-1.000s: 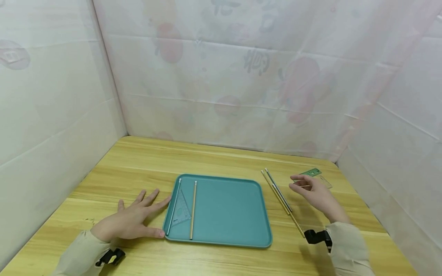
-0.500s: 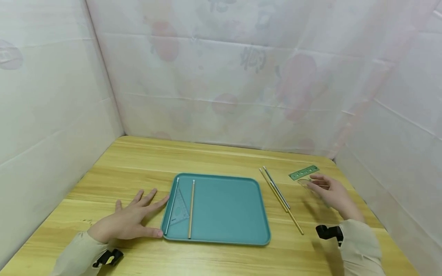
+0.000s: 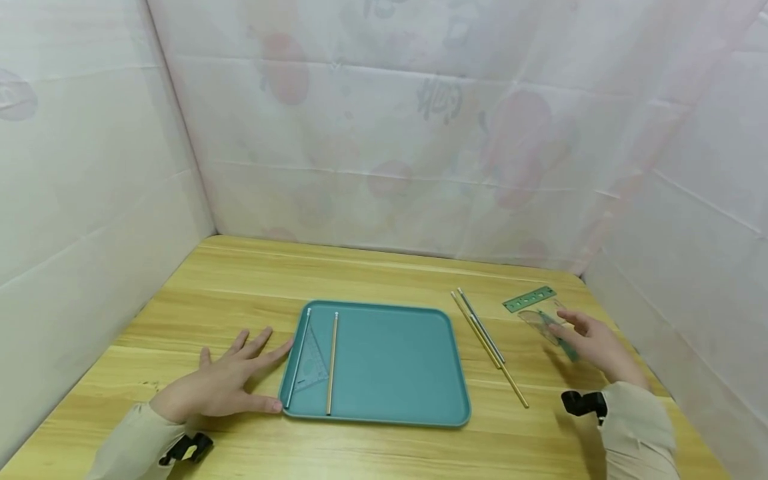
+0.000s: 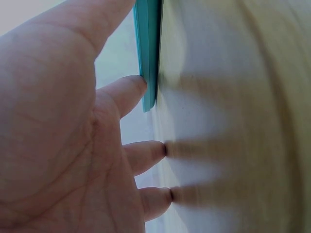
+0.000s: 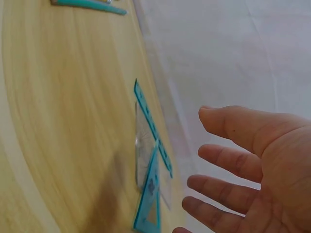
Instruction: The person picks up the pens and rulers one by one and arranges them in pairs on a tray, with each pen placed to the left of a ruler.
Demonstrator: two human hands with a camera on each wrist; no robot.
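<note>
My left hand [image 3: 222, 387] lies spread at the left side of the teal tray [image 3: 396, 367], thumb and index fingertip at its rim. The left wrist view shows a fingertip against the tray's edge [image 4: 146, 63]. My right hand [image 3: 600, 347] is held over the right side of the table with nothing in its loosely bent fingers [image 5: 223, 191]. Just left of it lie a green straight ruler [image 3: 529, 299], a clear protractor [image 3: 531, 321] and a green set square [image 3: 569, 351], partly overlapping. The fingertips cover part of the set square in the head view.
In the tray's left part lie a teal pencil [image 3: 299, 363], a clear set square [image 3: 312, 365] and a gold pencil [image 3: 333, 367]. Between the tray and right hand are several gold and blue pencils [image 3: 514, 385]. Fabric walls [image 3: 384, 133] enclose the table's back and sides.
My right hand has moved right and slightly toward me, off the straight ruler and protractor; the green set square now shows beneath it. My left hand has stayed at the tray.
</note>
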